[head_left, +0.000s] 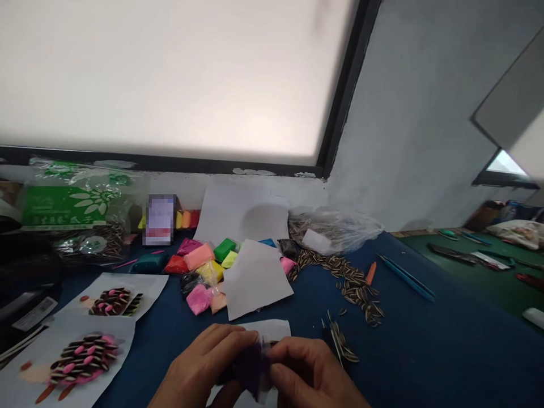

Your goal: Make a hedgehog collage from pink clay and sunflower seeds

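Observation:
Between both hands is a small dark purple packet (251, 365) in a clear plastic wrapper, probably modelling clay. My left hand (204, 365) is closed around its left side, with the thumb side uppermost. The fingertips of my right hand (312, 368) pinch the clear wrapper at its right end. Beneath them lies a white paper sheet (278, 327), mostly hidden by the hands. Just right of my right hand are tweezers (334, 339) and a few striped sunflower seeds (347, 350).
Several coloured clay packets (199, 298) lie behind the hands, partly under white paper (259, 277). Loose seeds (357, 283) spread from a plastic bag (340, 229). Blue tweezers (408, 277) lie at right. Seed-and-clay hedgehogs (85, 357) on paper and a green seed bag (72, 204) are at left.

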Available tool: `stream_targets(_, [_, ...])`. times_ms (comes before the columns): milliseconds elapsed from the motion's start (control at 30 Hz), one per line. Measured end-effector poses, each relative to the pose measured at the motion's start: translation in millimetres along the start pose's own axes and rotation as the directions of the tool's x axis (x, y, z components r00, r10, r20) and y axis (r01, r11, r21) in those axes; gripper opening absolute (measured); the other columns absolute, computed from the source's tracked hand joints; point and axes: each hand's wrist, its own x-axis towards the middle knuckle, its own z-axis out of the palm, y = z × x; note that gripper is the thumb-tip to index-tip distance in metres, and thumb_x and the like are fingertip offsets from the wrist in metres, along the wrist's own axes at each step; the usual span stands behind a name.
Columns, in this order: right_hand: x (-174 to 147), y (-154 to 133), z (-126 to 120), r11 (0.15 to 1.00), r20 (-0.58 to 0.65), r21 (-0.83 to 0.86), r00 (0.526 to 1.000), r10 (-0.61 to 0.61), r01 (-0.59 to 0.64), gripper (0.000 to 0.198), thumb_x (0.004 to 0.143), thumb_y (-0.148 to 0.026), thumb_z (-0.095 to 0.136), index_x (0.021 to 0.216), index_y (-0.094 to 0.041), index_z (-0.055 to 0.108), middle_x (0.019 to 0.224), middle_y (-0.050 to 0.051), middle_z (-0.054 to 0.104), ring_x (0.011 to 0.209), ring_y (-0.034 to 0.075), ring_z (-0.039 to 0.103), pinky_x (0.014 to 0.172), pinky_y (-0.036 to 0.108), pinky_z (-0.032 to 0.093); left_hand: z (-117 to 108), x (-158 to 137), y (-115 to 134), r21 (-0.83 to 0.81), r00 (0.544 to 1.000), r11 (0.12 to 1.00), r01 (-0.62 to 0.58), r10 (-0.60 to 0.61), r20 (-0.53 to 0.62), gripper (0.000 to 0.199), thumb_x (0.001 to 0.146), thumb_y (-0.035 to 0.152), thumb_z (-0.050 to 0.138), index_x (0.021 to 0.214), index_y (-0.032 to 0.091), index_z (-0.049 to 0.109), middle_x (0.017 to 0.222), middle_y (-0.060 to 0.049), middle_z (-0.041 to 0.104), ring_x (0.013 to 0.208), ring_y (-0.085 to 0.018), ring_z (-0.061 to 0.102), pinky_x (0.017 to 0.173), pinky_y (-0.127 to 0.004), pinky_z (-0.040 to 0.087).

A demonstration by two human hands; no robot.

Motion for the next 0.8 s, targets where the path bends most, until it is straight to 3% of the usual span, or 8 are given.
stream_targets(200, [6.8,-2.0,-1.9,1.0,0.066,0.015,0.998,-0.01,0.009,0.021,0.076,-0.032,0.077,0.088,-0.018,0.069,0.071,-0.004,0.059,0.06,0.009,0.051,0.058,0.021,0.04,6.2,1.3,8.8,0.083,0.998,0.997,-0.009,0.013,-0.053,0.073,0.081,0.002,0.047,0.145,0.037,0.049,0.121,-0.001,0.069,0.108,-0.021,0.069,0.086,-0.024,0.057])
stream_targets(367, [7.6,6.9,-9.2,0.999,0.072,-0.054,0.997,0.014,-0.01,0.021,0.08,-0.036,0.07,0.087,-0.017,0.07,0.079,-0.001,0.062,0.062,0.01,0.054,0.059,0.022,0.042,10.7,2.2,12.7,0.06,0.999,0.997,-0.054,0.054,0.003,0.067,0.086,0.001,0.045,0.142,0.036,0.054,0.114,-0.002,0.067,0.095,-0.019,0.069,0.082,-0.025,0.054])
stream_targets(567, [6.6,16.8,-8.7,0.998,0.033,-0.038,0.999,-0.043,0.045,0.018,0.077,-0.032,0.071,0.086,-0.017,0.071,0.077,0.0,0.064,0.059,0.01,0.052,0.057,0.023,0.042,15.8,-3.3,11.3,0.053,1.0,0.998,-0.023,0.023,0.004,0.07,0.09,0.004,0.046,0.15,0.04,0.047,0.11,-0.002,0.065,0.09,-0.019,0.068,0.077,-0.024,0.053])
stream_targets(800, [6.0,9.7,-3.7,0.998,0.015,-0.048,0.999,-0.029,0.03,0.01,0.072,-0.02,0.075,0.078,-0.017,0.068,0.071,-0.001,0.064,0.071,0.016,0.06,0.074,0.029,0.047,16.9,-4.7,12.4,-0.048,0.999,0.998,0.046,-0.046,0.01,0.066,0.088,0.006,0.051,0.145,0.038,0.055,0.113,-0.002,0.069,0.089,-0.019,0.073,0.076,-0.022,0.058])
